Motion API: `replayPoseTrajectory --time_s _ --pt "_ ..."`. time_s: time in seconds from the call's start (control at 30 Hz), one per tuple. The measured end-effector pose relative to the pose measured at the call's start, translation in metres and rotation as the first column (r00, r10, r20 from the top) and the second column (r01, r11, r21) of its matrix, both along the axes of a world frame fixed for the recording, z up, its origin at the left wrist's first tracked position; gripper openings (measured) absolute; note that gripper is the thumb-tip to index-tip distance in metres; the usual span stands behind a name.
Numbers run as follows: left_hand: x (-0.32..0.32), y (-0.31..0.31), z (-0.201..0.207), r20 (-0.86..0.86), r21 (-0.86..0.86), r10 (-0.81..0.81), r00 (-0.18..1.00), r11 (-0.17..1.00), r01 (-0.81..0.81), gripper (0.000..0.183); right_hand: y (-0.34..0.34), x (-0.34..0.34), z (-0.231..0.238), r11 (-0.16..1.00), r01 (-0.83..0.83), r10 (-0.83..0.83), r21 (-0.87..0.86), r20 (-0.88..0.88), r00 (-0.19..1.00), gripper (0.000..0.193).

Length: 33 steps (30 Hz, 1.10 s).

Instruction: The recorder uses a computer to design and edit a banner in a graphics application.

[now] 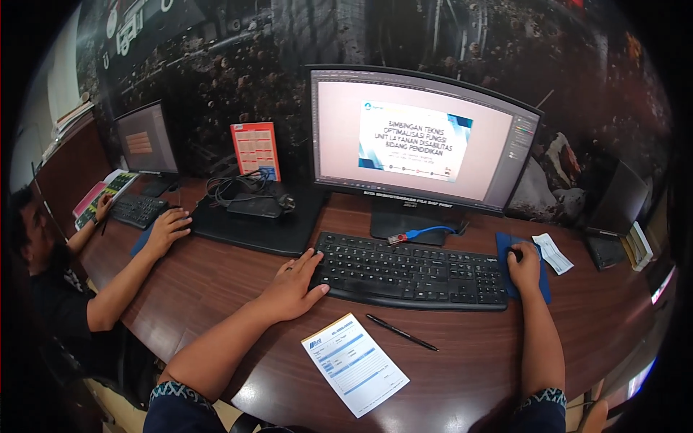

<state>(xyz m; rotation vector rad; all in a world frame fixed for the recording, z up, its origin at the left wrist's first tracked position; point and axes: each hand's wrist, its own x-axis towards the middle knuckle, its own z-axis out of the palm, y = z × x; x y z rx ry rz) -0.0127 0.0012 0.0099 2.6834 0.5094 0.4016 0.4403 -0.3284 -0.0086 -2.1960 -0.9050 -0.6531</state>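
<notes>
My left hand (290,290) lies with fingers extended at the left end of a black keyboard (415,270), its fingertips on the keys there. To the right of the keyboard, my right hand (525,270) is curled over a dark computer mouse (515,254), mostly covered by the fingers, on a blue mouse pad (504,241). Behind the keyboard stands a wide monitor (333,123) with a white and blue document page on its screen. A printed form pad (355,366) and a black pen (402,333) lie on the desk in front of the keyboard.
A blue cable (426,232) lies at the monitor's foot. On the left, a black flat case (216,227) bears a power adapter (253,204), near a red calendar (256,148). A co-worker's hand (167,229) rests beside another keyboard (138,210). A paper slip (553,254) lies right of the mouse pad.
</notes>
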Motion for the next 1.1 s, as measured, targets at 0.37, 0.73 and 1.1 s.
replayPoseTrajectory --time_s 0.37,0.73,1.1 --pt "0.0017 -0.0003 0.0027 -0.031 -0.011 0.01 0.999 1.0 -0.01 0.072 -0.0007 0.0068 -0.003 1.0 0.017 -0.018 -0.007 -0.009 1.0 0.024" --pt "0.0013 -0.0016 0.005 -0.041 -0.011 0.015 0.999 1.0 -0.016 0.072 0.0003 0.0024 -0.0007 0.999 0.039 -0.039 -0.016 -0.036 0.999 0.026" --pt "0.0017 -0.001 0.0045 -0.028 -0.018 0.011 1.0 1.0 -0.012 0.072 0.0013 -0.0007 0.0025 0.999 0.028 -0.028 -0.015 0.03 0.999 0.029"
